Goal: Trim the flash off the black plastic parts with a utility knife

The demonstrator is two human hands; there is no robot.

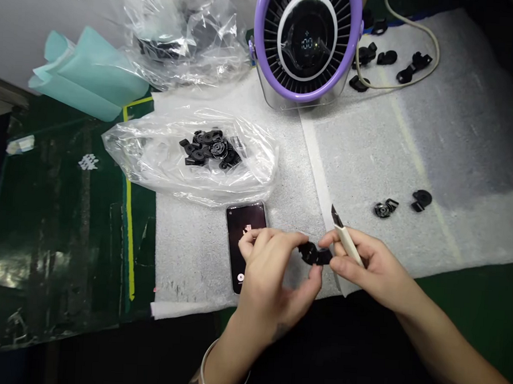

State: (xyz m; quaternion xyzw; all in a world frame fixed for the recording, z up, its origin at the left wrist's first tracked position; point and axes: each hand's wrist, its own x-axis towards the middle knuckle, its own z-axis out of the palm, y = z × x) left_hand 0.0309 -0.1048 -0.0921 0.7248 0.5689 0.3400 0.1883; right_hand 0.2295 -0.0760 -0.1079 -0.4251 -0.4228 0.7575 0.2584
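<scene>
My left hand (273,279) pinches a small black plastic part (309,252) between thumb and fingers, just above the table mat. In my right hand (375,267) is a utility knife (347,242) with a pale handle, its dark blade pointing up and away from me. The fingertips of my right hand also reach the right end of the black part. Partly behind my left hand lies a phone (234,231) with its screen lit. Two similar parts, a ridged one (384,208) and a rounded one (422,200), rest to the right.
An open clear plastic bag (147,152) holds a pile of black parts (211,146). Behind it stands a purple-rimmed fan (303,97) showing 100. More black parts (411,68) lie by a pale cable (434,38). Teal sheeting (90,74) and crumpled plastic (196,34) are at the back left.
</scene>
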